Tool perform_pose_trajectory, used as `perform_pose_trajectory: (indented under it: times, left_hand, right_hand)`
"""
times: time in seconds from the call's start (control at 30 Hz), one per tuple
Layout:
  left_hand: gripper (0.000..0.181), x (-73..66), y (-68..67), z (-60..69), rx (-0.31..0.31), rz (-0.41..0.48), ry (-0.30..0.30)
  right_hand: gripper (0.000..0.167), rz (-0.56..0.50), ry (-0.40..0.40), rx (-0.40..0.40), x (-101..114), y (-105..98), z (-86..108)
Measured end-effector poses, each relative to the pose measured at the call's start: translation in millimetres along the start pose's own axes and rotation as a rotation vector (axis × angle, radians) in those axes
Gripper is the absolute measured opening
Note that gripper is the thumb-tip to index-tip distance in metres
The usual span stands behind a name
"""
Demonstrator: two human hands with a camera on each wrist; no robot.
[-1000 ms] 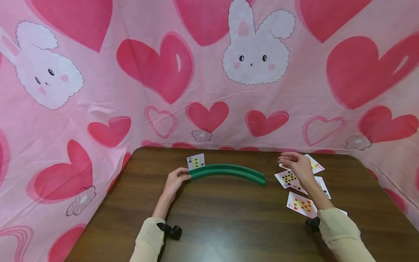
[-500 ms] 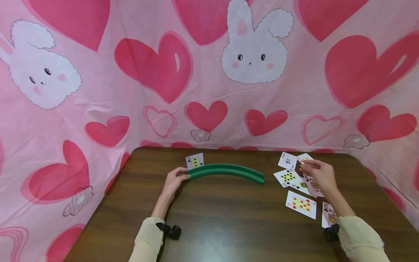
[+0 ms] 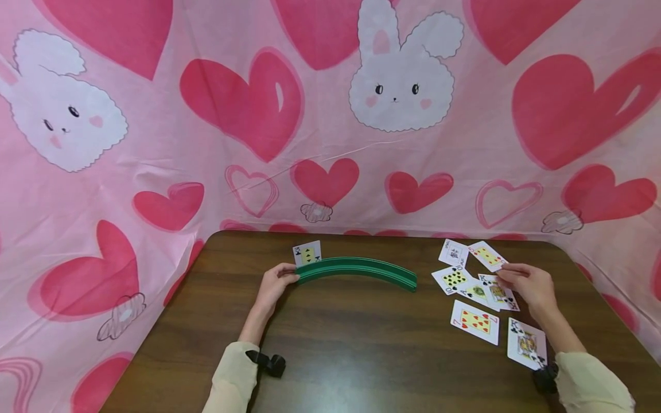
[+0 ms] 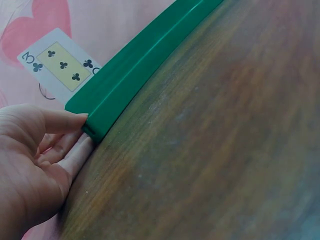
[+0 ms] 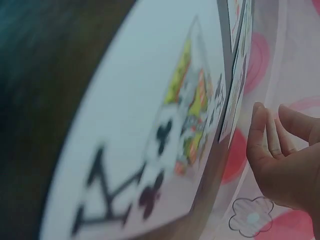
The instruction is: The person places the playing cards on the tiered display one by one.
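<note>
My left hand (image 3: pixel 272 288) pinches the left end of a curved green playing card holder (image 3: pixel 356 265) on the table. The left wrist view shows thumb and fingers (image 4: pixel 75 152) on that end. A three of clubs (image 3: pixel 307 253) stands upright in the holder near this hand. My right hand (image 3: pixel 532 287) hovers at the right over loose face-up playing cards, nearest a king (image 3: pixel 500 293). Its fingers bend loosely, and the right wrist view shows nothing between thumb and fingers. Closer to me lie a seven of hearts (image 3: pixel 475 323) and a king of clubs (image 3: pixel 527 343).
Farther back on the right lie a joker (image 3: pixel 454 253), a diamonds card (image 3: pixel 487 256), a ten (image 3: pixel 454 279) and an ace (image 3: pixel 477 292), some overlapping. The wooden table (image 3: pixel 372 344) ends at a pink cloth (image 3: pixel 330 143) with hearts and rabbits.
My right hand has moved right and toward me across the cards, uncovering the joker, the diamonds card and both kings. The left hand and the card holder have stayed put.
</note>
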State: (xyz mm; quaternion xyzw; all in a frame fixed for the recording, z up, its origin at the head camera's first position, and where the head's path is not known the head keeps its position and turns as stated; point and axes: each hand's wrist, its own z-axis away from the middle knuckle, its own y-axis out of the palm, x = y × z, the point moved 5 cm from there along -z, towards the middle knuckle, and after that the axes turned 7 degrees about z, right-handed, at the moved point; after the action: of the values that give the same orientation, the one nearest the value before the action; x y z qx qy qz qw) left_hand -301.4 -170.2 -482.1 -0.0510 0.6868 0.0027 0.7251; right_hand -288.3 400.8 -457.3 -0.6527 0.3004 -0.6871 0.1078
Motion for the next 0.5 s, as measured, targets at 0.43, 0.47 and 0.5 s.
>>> perform_pose_trajectory:
  times: [0.43, 0.47, 0.5]
  left_hand:
    - [0.026, -18.1, 3.2, 12.8, 0.019, 0.003, -0.018]
    - [0.026, -17.9, 3.2, 12.8, 0.018, -0.001, -0.019]
    - [0.026, -17.7, 3.3, 12.7, 0.017, -0.001, -0.021]
  right_hand:
    - [0.055, -0.011, 0.052, 0.056, 0.2, -9.7, 10.6]
    - [0.055, -0.002, 0.056, 0.059, -0.7, -10.0, 10.8]
    - [0.055, 0.004, 0.059, 0.061, -1.3, -10.2, 11.2]
